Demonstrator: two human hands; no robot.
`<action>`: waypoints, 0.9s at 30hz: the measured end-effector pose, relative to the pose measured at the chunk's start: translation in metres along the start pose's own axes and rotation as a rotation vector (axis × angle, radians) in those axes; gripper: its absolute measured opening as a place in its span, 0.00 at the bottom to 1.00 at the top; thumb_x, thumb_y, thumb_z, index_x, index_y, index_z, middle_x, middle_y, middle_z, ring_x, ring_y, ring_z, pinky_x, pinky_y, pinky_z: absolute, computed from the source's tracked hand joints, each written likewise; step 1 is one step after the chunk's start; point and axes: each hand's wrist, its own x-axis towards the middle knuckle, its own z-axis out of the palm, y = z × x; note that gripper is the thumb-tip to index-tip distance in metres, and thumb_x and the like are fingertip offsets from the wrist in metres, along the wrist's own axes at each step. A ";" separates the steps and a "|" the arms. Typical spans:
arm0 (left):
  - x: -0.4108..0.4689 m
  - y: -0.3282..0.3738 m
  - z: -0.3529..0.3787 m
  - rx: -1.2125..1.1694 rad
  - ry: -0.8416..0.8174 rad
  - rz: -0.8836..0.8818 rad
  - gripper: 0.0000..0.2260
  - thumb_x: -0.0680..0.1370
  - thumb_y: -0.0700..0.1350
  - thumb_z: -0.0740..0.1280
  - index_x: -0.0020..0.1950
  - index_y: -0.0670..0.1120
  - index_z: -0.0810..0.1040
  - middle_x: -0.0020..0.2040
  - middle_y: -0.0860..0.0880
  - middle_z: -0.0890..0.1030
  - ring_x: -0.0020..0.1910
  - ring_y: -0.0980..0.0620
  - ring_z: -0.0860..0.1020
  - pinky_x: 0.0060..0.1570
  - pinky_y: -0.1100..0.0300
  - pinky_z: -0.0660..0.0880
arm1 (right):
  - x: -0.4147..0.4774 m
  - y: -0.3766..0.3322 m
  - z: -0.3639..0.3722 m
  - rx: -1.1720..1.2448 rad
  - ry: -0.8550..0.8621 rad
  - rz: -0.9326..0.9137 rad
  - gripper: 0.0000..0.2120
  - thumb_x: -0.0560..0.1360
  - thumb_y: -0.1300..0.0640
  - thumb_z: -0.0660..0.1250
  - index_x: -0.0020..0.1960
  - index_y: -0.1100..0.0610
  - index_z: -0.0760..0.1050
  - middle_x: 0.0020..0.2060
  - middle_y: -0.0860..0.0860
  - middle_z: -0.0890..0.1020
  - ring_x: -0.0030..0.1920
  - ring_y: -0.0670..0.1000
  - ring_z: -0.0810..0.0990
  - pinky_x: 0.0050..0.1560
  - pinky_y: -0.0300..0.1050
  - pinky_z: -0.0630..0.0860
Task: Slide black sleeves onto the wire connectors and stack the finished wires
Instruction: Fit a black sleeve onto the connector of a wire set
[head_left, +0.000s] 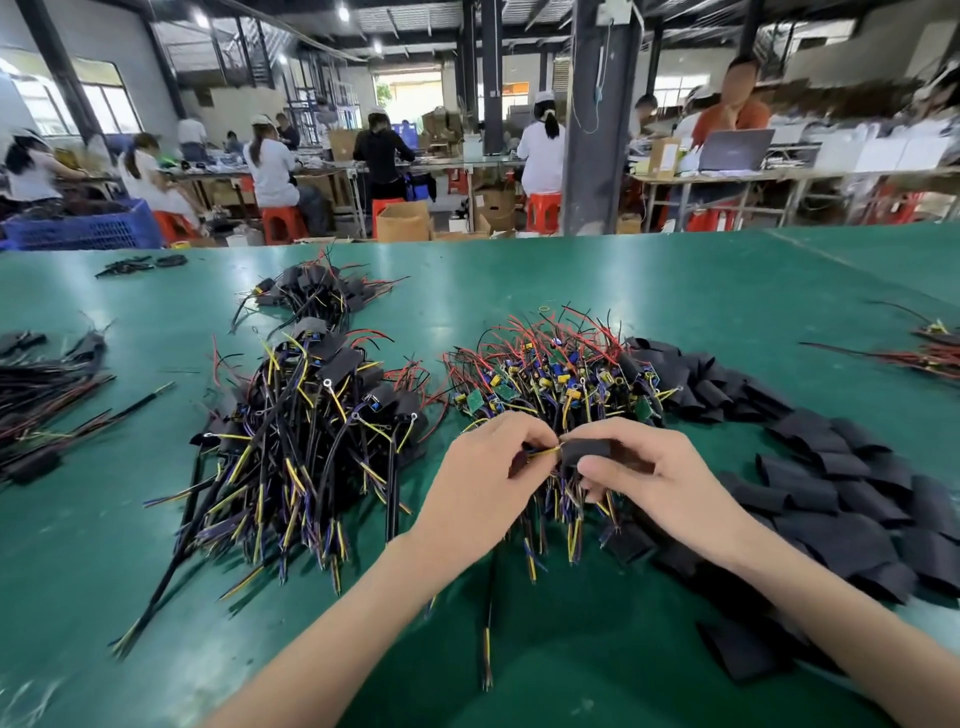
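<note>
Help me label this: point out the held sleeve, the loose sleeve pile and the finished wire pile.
held sleeve (584, 450), head view, its middle.
loose sleeve pile (836, 501), head view, central sleeve.
finished wire pile (311, 426), head view, its centre.

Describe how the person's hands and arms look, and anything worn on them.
The left hand and right hand are bare: no gloves, rings, watch or wristband show. The left forearm and right forearm are bare too, with no sleeve in view down to the picture's edge.

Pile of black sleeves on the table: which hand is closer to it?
Right. The right hand sits just beside the pile of black sleeves, pinching one sleeve; the left hand, pinching a wire, lies farther left.
</note>
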 end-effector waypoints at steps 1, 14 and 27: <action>0.000 0.000 -0.001 0.020 0.036 0.039 0.04 0.72 0.37 0.70 0.45 0.45 0.80 0.37 0.63 0.75 0.38 0.66 0.72 0.42 0.75 0.66 | 0.000 -0.001 -0.001 0.068 0.007 0.008 0.09 0.71 0.67 0.68 0.50 0.59 0.80 0.35 0.53 0.81 0.33 0.49 0.78 0.39 0.39 0.77; -0.002 -0.004 -0.002 0.127 0.153 0.432 0.02 0.74 0.35 0.70 0.44 0.39 0.82 0.41 0.46 0.80 0.39 0.52 0.78 0.40 0.58 0.77 | 0.002 -0.005 -0.002 0.394 0.061 0.132 0.14 0.63 0.63 0.72 0.48 0.60 0.84 0.47 0.65 0.83 0.42 0.58 0.81 0.46 0.45 0.80; 0.016 -0.006 -0.025 0.255 0.221 0.184 0.05 0.73 0.41 0.67 0.44 0.42 0.82 0.37 0.48 0.77 0.36 0.52 0.74 0.40 0.64 0.70 | 0.006 -0.001 -0.013 -0.222 0.177 -0.032 0.18 0.73 0.54 0.67 0.62 0.52 0.75 0.57 0.47 0.79 0.58 0.45 0.76 0.63 0.39 0.69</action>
